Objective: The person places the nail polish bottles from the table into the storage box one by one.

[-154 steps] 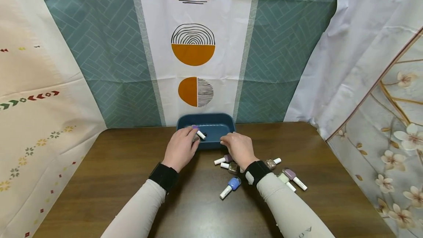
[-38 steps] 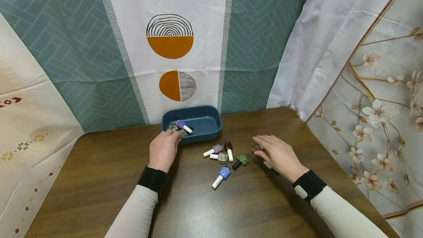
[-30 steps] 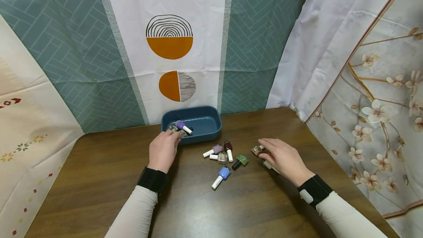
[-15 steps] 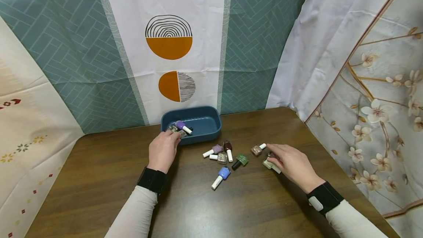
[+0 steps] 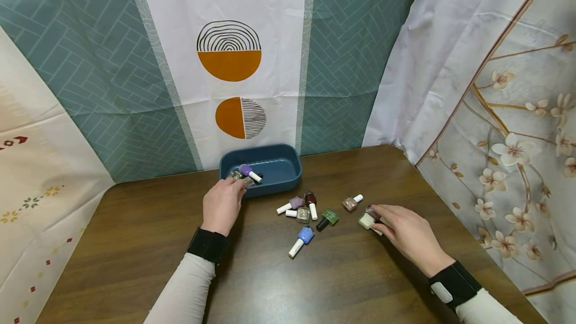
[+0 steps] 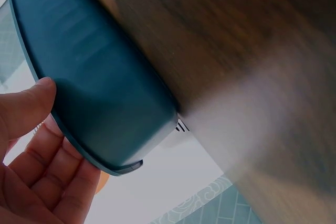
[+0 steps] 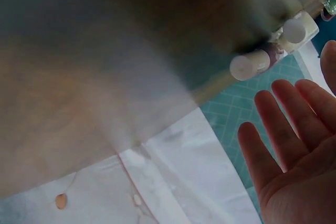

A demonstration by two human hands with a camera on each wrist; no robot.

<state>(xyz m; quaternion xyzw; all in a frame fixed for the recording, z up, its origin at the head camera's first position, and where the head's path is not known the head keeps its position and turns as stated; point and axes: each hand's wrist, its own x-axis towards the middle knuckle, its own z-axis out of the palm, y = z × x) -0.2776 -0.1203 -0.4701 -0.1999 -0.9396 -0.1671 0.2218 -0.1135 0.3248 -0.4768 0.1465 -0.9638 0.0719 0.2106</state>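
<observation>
My left hand [image 5: 222,206] grips the near left rim of a dark blue plastic tray [image 5: 292,184]; the left wrist view shows the thumb against the tray wall [image 6: 105,87]. Inside the tray, a purple nail polish bottle [image 5: 245,169] with a white cap lies among others partly hidden by the hand. My right hand [image 5: 411,234] hovers at a pale green nail polish bottle [image 5: 366,221] and a mauve one [image 5: 371,210] beside it. The right wrist view shows its fingers [image 7: 283,129] loosely extended, apart from the bottles' white caps [image 7: 247,66].
On the wooden table [image 5: 270,284] between the hands lie a lilac bottle [image 5: 296,202], dark red bottle [image 5: 310,198], silver glitter bottle [image 5: 303,215], green bottle [image 5: 330,216], blue bottle [image 5: 305,235] and brown glitter bottle [image 5: 349,204]. A patterned curtain [image 5: 369,64] hangs behind.
My right hand has moved from the tray to the right, then from the brown glitter bottle toward the pale green and mauve bottles. Dark red and green bottles now show. My left hand stays at the tray.
</observation>
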